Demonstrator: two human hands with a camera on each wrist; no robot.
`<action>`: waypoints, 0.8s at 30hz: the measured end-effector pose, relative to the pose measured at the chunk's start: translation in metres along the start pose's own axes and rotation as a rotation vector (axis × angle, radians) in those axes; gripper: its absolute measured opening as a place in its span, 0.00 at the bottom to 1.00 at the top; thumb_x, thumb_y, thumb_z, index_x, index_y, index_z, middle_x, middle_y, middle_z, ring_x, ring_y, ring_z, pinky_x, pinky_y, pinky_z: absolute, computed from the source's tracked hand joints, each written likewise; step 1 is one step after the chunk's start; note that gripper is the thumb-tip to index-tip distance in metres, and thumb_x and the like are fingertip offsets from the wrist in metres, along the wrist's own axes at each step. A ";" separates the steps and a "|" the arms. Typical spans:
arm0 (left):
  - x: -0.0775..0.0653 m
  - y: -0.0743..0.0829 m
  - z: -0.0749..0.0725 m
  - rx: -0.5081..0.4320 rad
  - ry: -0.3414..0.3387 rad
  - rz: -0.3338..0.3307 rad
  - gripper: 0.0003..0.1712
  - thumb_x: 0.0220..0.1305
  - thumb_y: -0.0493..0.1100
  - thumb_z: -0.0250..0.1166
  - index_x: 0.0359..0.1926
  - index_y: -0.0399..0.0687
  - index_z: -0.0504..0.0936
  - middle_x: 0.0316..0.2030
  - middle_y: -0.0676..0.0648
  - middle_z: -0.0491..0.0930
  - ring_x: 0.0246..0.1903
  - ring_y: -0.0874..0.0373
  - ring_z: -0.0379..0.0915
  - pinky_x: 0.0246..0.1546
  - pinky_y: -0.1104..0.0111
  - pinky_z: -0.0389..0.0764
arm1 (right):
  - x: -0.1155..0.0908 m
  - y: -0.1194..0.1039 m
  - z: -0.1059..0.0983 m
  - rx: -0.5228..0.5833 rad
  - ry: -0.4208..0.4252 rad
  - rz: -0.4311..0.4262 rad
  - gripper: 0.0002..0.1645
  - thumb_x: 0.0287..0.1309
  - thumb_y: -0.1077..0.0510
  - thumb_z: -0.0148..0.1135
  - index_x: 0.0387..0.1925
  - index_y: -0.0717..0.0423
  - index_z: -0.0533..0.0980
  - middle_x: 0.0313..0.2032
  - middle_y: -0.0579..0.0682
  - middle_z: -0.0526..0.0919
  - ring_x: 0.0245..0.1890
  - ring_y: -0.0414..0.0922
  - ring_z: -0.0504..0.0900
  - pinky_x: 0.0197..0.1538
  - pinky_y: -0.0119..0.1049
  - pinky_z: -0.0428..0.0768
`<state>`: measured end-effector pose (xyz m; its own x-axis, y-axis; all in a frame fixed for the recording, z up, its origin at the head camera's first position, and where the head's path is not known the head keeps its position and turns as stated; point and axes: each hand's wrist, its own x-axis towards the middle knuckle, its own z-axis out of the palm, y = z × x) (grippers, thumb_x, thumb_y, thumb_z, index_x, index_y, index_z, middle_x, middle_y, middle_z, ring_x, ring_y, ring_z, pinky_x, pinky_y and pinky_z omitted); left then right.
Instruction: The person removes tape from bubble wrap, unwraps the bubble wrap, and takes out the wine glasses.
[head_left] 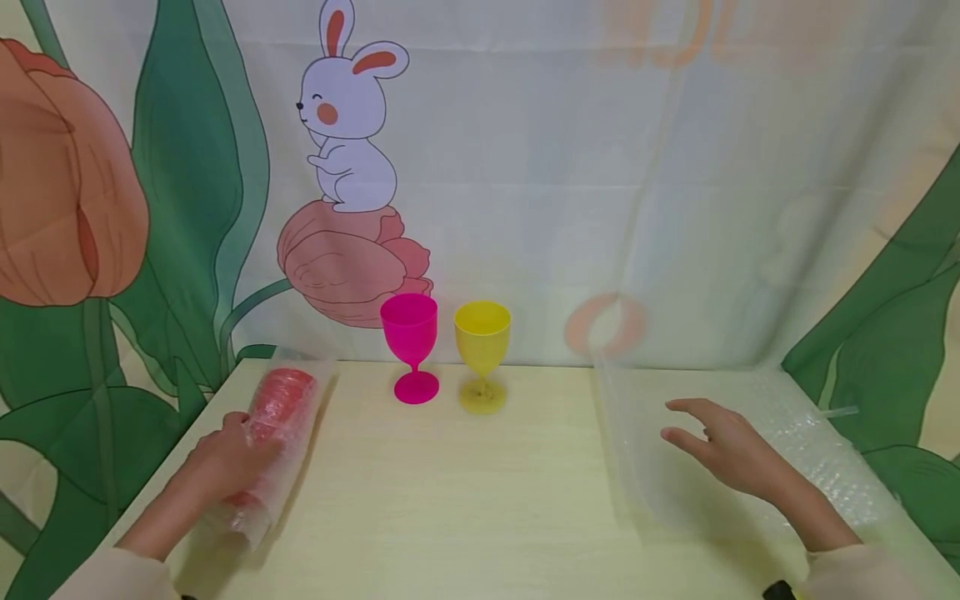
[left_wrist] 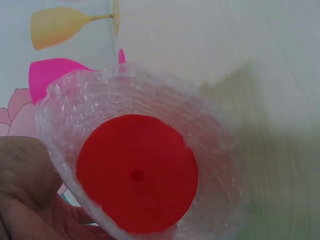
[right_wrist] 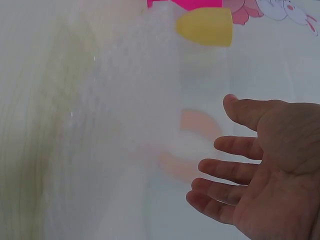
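Note:
In the head view my left hand (head_left: 234, 457) grips a roll of bubble wrap (head_left: 303, 446) at the table's left side. Inside the roll is a red goblet (head_left: 281, 400), tilted. Its round red base (left_wrist: 137, 172) faces the left wrist camera through the roll's open end. My right hand (head_left: 723, 450) holds nothing, with thumb and fingers spread apart. Next to it a sheet of clear bubble wrap (head_left: 813, 467) lies on the right of the table, its left edge lifted. The right wrist view shows the right palm (right_wrist: 280, 200) turned towards the sheet (right_wrist: 120, 115).
A magenta goblet (head_left: 409, 333) and a yellow goblet (head_left: 482, 342) stand upright side by side at the back edge of the pale table (head_left: 450, 500). Behind hangs a cloth backdrop (head_left: 525, 167) printed with a rabbit and tulips.

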<state>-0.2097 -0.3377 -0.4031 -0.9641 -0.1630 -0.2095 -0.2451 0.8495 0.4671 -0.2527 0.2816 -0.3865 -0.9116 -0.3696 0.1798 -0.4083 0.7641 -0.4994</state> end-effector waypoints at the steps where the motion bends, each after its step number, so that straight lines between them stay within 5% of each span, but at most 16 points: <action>1: -0.001 0.001 0.001 -0.003 -0.005 0.001 0.50 0.73 0.60 0.55 0.67 0.17 0.48 0.50 0.19 0.68 0.45 0.31 0.72 0.42 0.43 0.81 | 0.000 -0.003 0.002 0.006 0.003 -0.009 0.32 0.74 0.47 0.61 0.66 0.66 0.72 0.64 0.66 0.76 0.60 0.66 0.77 0.56 0.62 0.78; 15: -0.014 0.023 0.018 -0.081 -0.086 -0.036 0.55 0.71 0.64 0.59 0.72 0.24 0.47 0.57 0.20 0.68 0.46 0.37 0.73 0.43 0.47 0.83 | 0.004 -0.040 0.025 0.056 0.019 -0.119 0.28 0.72 0.48 0.63 0.64 0.62 0.75 0.61 0.57 0.80 0.60 0.58 0.78 0.56 0.57 0.79; 24: -0.021 0.029 0.024 -0.086 -0.093 0.001 0.54 0.72 0.65 0.59 0.70 0.21 0.49 0.54 0.20 0.71 0.46 0.37 0.75 0.45 0.47 0.81 | 0.004 -0.063 0.036 0.086 0.010 -0.162 0.28 0.72 0.46 0.63 0.64 0.58 0.75 0.64 0.55 0.78 0.62 0.55 0.77 0.57 0.56 0.78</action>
<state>-0.1941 -0.2975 -0.4060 -0.9516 -0.1117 -0.2863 -0.2562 0.8028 0.5384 -0.2292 0.2131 -0.3850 -0.8347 -0.4789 0.2718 -0.5449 0.6470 -0.5334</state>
